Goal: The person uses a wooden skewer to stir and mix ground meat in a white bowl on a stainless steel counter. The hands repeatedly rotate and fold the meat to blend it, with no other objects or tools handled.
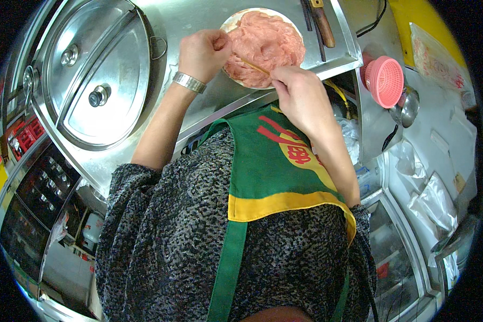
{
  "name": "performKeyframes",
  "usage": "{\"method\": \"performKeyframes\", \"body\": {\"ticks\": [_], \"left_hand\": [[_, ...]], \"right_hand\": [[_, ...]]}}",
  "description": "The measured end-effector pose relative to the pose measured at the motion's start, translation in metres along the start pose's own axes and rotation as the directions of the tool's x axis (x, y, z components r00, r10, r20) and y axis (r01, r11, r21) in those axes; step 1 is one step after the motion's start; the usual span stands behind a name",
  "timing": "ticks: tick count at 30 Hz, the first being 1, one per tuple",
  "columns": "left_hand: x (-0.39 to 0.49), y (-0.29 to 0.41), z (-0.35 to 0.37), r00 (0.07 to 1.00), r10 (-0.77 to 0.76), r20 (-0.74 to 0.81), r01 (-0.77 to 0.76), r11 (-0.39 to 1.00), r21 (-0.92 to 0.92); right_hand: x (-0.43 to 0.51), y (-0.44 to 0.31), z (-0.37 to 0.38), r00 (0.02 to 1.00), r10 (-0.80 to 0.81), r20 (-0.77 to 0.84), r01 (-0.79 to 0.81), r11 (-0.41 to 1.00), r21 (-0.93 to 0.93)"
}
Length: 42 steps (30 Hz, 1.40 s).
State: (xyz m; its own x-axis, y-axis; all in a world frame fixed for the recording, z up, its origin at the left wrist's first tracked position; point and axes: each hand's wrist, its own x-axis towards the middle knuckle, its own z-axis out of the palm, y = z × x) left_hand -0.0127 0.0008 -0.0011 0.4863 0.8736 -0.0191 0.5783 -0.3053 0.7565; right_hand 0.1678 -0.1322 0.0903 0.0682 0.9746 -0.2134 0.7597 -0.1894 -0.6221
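A round dish [230, 25] with a pale rim holds a heaped mass of pink minced meat paste [267, 38] on the steel counter before me. My right hand [302, 90] grips a thin wooden stick [255, 67] at the dish's near edge. The stick points leftward over the paste, towards my left hand. Over the dish's left edge, my left hand [204, 56] is raised with its fingers curled together. Whether anything lies inside those fingers is hidden.
A large round steel pot lid [116, 96] with two knobs covers the counter's left end. At the counter's right end lie a wooden-handled tool [324, 24] and dark sticks [318, 38]. Further right are pink plastic baskets [384, 82], a steel ladle [409, 106] and plastic bags [436, 203].
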Motion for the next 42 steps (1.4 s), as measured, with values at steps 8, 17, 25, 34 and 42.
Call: {"method": "performKeyframes", "body": {"ticks": [8, 17, 25, 34, 42], "left_hand": [[0.014, 0.008, 0.012, 0.986, 0.148, 0.073, -0.164, 0.928, 0.335], [0.013, -0.009, -0.008, 0.993, -0.097, -0.071, 0.08, 0.973, -0.216], [-0.009, -0.007, 0.012, 0.95, -0.304, 0.074, 0.269, 0.672, -0.69], [-0.005, 0.001, 0.006, 0.996, -0.09, -0.017, 0.08, 0.941, -0.329], [0.009, 0.019, -0.005, 0.959, -0.009, 0.283, -0.056, 0.974, 0.22]], "right_hand": [[-0.016, -0.001, -0.036, 0.981, 0.163, -0.107, -0.154, 0.984, 0.09], [0.0, 0.009, 0.01, 0.981, 0.031, -0.193, -0.02, 0.998, 0.058], [-0.004, 0.001, -0.007, 1.0, -0.02, -0.012, 0.02, 0.999, 0.036], [-0.001, 0.004, -0.009, 0.996, 0.05, -0.075, -0.054, 0.997, -0.048], [-0.016, -0.002, -0.031, 0.985, 0.163, -0.06, -0.168, 0.982, -0.086]]}}
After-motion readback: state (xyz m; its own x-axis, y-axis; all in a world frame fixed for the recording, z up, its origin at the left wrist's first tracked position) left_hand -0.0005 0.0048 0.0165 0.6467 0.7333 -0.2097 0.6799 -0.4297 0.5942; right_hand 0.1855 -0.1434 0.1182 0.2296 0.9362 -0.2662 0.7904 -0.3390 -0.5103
